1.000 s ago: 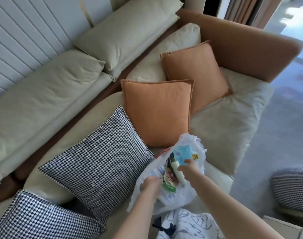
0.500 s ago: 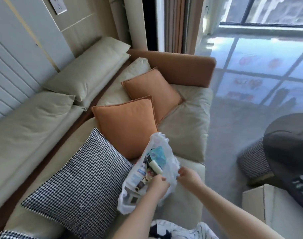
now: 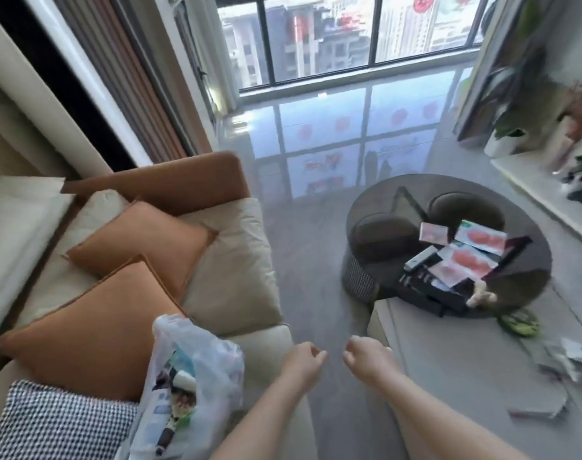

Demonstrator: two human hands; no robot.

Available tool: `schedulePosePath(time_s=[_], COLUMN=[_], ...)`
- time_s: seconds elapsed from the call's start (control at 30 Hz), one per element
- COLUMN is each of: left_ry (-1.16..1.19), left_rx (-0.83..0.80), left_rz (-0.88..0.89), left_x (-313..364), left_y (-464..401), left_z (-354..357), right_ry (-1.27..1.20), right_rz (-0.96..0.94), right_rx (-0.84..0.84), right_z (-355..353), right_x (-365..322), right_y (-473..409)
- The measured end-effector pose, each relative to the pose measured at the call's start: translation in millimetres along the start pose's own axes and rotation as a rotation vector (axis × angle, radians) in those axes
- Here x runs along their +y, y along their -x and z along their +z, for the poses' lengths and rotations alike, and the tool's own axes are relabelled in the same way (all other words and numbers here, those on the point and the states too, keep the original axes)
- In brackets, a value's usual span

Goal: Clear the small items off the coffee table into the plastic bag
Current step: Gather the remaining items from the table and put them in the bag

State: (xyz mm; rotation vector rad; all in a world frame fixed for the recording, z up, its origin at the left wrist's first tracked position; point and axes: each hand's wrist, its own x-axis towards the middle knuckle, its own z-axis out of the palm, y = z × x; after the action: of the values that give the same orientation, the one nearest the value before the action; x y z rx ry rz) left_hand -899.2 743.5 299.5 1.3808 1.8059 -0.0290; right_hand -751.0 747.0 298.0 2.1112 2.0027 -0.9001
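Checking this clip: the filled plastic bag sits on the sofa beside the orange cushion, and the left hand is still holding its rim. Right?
Not quite. The head view shows the plastic bag on the sofa beside the orange cushion, but the left hand has let go; it hangs loosely curled, apart from the bag, near the right hand.

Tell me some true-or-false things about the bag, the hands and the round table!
1. The plastic bag sits on the sofa with things inside it. True.
2. The left hand is holding the bag. False: it is off the bag, fingers loosely curled, holding nothing.
3. The right hand is carrying a packet. False: it holds nothing.
4. Packets lie on the round dark table. True.
5. Both orange cushions are on the floor. False: they lean on the sofa.
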Motion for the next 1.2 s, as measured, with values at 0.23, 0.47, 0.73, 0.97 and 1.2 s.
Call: schedulePosePath(time_s=[0.23,0.47,0.73,0.97,1.2], left_ry=[-0.179,-0.278,-0.42,-0.45,-0.535], left_rx=[-0.048,-0.177,-0.305,-0.38,-0.389], left_rz=[0.137,0.261,0.361,0.373,0.428], left_x=[115.9,205.3,265.3,306.2,309.7], left_y=[6.3,13.4,-2.0,-59.4,-144.9], left_z=[90.5,191.8,290.8,371.8,467.5], right_ry=[-0.147,-0.267,-0.49,-0.588,-0.633], right_rz=[0.202,0.404,0.679,0.836,0.944], right_rx=[0.048,0.09,0.089,0.158,0.184], right_z=[-33.4,-34.0,-7.4,23.1,84.1], right_x=[150.5,288.0,406.5,487.5,557.8], right_y=[27.2,64.5,87.4,57.6,-4.2])
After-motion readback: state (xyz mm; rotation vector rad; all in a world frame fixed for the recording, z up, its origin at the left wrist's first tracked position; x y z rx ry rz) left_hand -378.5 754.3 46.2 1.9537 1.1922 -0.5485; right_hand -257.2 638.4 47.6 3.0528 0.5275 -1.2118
